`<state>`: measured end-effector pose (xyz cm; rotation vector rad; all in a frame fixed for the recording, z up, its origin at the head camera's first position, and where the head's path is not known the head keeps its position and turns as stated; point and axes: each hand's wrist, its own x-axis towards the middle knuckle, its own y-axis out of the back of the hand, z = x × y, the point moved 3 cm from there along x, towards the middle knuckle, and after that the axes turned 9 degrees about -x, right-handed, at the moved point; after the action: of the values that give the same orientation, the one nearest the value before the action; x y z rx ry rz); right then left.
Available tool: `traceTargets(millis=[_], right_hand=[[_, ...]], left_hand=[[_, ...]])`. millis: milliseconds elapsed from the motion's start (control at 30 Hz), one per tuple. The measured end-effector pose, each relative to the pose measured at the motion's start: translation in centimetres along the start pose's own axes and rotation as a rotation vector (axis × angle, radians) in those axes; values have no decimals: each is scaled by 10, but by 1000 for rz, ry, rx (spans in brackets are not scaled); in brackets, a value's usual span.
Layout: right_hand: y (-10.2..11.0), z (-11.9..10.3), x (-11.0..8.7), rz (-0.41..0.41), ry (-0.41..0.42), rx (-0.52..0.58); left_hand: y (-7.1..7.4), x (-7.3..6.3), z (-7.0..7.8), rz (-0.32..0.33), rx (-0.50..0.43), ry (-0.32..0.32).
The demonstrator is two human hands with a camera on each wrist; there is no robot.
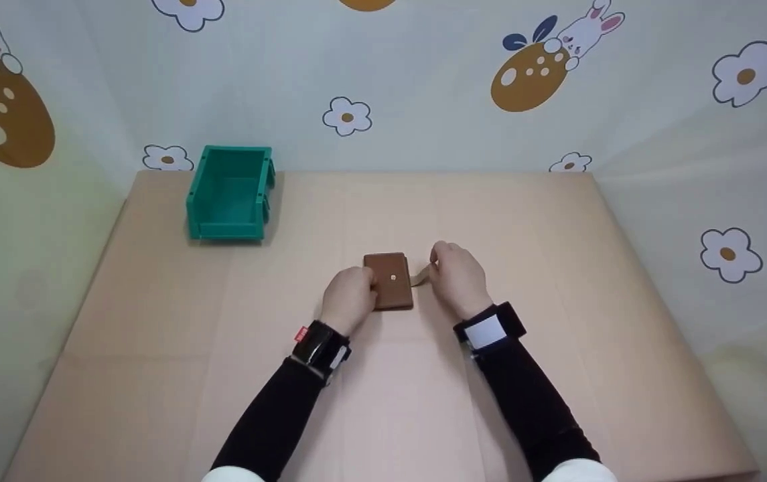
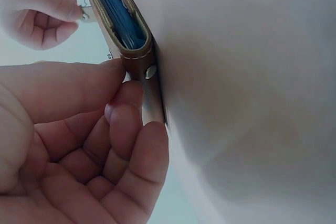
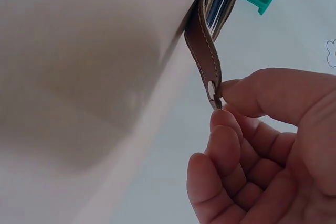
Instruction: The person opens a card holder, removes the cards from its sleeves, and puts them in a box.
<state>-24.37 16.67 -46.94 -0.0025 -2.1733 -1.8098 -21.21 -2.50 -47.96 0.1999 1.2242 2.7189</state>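
A brown leather card holder [image 1: 393,291] lies on the table with a metal snap stud on its upper face. Blue and pale inner sleeves [image 2: 123,17] show between its covers in the left wrist view. My left hand [image 1: 348,298] grips its left edge between thumb and curled fingers, near a metal snap [image 2: 151,71] on the spine. On the other side, my right hand [image 1: 460,278] pinches the tip of the holder's closing strap [image 3: 203,51] between thumb and forefinger. The strap is unfastened and stretches out to the right from the holder.
A green plastic bin [image 1: 228,231] stands at the table's back left. The tan table [image 1: 524,402] is bordered at the back and sides by pale curtains [image 1: 423,87] printed with flowers and rabbits. Black bands with devices sit on both wrists.
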Motion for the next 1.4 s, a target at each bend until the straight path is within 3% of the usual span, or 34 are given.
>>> traceTargets(millis=[733,1067,1400], right_hand=[[-13,4,2,-257,-27,-83],[-13,4,1,-241,-23,-85],[-14,4,3,-279,-48,-83]], left_hand=[[0,-1,2,16,15,-17],[0,-1,2,25,18,-25],[-1,-1,2,28,14,-16]])
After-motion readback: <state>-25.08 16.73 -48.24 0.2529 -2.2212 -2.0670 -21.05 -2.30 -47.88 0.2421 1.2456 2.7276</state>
